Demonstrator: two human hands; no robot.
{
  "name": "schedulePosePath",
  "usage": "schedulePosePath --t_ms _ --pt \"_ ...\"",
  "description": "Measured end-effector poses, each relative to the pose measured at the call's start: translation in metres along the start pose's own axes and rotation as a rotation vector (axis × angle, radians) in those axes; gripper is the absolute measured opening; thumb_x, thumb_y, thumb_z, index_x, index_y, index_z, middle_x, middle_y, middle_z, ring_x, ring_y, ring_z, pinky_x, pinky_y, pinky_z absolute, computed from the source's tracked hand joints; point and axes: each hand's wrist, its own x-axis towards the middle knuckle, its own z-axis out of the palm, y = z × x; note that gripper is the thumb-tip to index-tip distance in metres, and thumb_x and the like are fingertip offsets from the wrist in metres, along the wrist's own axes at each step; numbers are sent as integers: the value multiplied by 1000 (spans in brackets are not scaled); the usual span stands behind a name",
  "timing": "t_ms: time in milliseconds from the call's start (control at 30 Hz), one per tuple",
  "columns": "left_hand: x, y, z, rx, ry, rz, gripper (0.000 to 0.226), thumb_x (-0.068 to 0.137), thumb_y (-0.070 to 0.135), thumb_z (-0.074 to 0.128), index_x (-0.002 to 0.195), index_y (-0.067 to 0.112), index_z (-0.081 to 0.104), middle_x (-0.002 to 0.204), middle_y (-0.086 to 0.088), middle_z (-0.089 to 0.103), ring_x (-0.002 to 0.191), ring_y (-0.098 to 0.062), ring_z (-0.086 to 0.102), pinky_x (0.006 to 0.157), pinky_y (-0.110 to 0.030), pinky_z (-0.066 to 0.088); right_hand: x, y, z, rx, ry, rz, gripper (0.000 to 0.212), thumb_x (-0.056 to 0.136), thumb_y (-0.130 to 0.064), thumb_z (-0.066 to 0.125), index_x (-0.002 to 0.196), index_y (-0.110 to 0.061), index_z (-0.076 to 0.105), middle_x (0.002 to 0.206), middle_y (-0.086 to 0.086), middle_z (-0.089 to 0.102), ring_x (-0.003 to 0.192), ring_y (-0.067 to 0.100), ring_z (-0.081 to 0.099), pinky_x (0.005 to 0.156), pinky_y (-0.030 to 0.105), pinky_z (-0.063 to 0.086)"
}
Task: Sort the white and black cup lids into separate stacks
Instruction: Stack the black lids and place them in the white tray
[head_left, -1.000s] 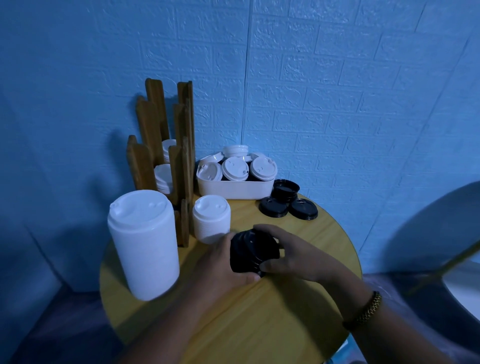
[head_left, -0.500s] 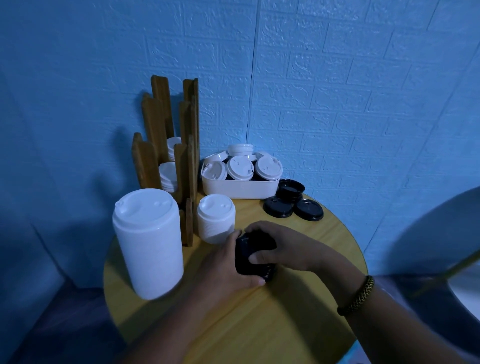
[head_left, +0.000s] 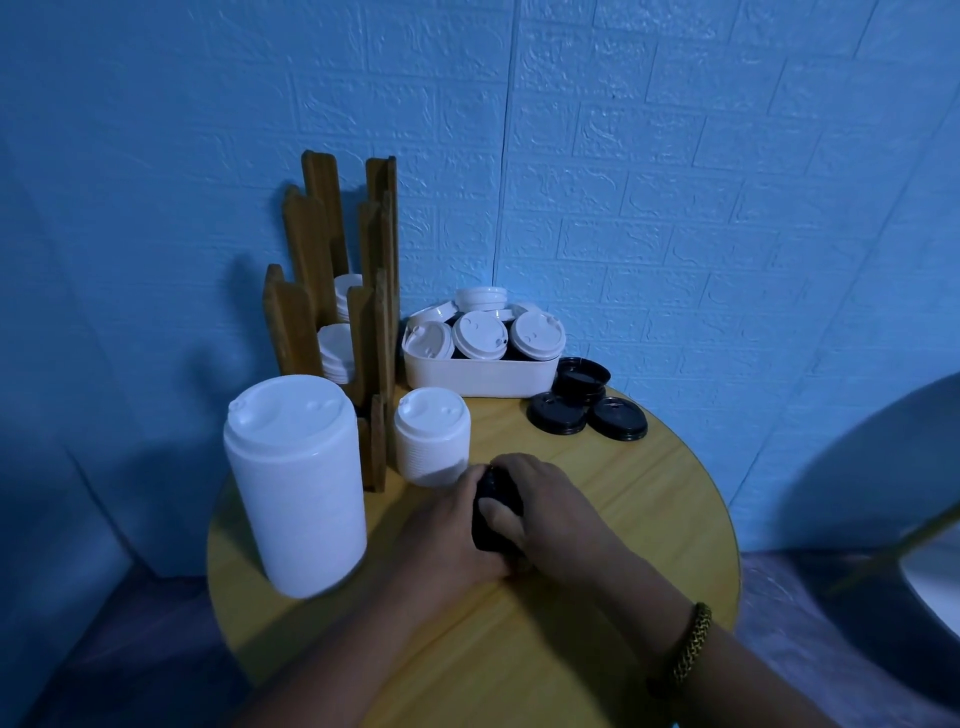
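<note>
Black lid stack is looking light and slippy, so left hand and right hand are gripping its sides.

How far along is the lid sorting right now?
Done: tall white stack and short white stack stand beside the wooden holder. In hand: left hand and right hand grip the black stack. Left: three loose black lids, plus the tray of unsorted lids.
</note>
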Motion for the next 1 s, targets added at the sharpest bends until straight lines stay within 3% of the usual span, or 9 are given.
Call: schedulePosePath --t_ms 67,200,267,367,433,667,800,900,1000 --pt "0 0 0 -6 5 11 93 72 52 86 147 43 30 137 17 54 119 -5 52 96 -29 51 0 0 -4 30 -43 0 44 97 -52 51 134 -27 48 129 -9 53 114 11 48 95 29 42" --pt "-2 -1 0 -19 21 14 92 71 57 84 146 44 32 128 28 45 122 1 44 98 -24 46 15 14 -30 477 -66 127 38 104 -46 41 129 -22 57 121 -5 61 110 7 59 92 22 49" --pt "-1 -2 1 -34 25 17 96 70 58 85 148 44 30 137 25 45 127 -1 43 99 -24 43 38 43 -32 233 49 137 49 104 -48 34 137 -18 54 139 2 53 132 18 47 107 37 42" --pt "0 -3 0 -51 8 13 96 71 55 86 149 44 30 144 21 45 128 -2 42 99 -24 42 60 84 -23 -174 -111 267 58 105 -50 26 155 -20 31 165 -1 18 153 21 9 119 51 18" --pt "0 -4 0 -53 10 6 97 70 55 86 148 44 30 145 22 46 131 -3 43 102 -26 43 59 96 -19 -223 -173 279 58 105 -50 26 156 -22 26 166 -3 17 153 18 8 120 50 15" --pt "2 -5 0 -53 11 1 101 67 59 86 149 44 31 145 23 46 131 -3 44 105 -31 44 20 90 -24 -274 -18 150 48 93 -56 53 135 -32 51 135 -4 42 127 17 38 108 38 37" --pt "0 -4 -1 -51 12 2 101 65 60 86 149 43 32 144 22 48 131 -4 45 105 -32 45 14 89 -30 -208 -42 193 33 88 -52 66 108 -28 56 148 2 37 139 28 32 109 43 40" --pt "-1 -2 0 -33 24 5 102 68 57 87 151 42 30 147 20 46 132 -4 43 104 -29 42 16 83 -35 -83 -81 247 28 86 -48 69 93 -29 49 108 -10 53 95 15 54 73 23 45" --pt "-1 -1 0 -17 39 -2 102 68 58 86 151 41 29 148 20 44 132 -2 41 104 -27 40 11 79 -43 51 38 298 38 83 -48 74 107 -31 49 108 -11 51 90 6 53 71 21 44"
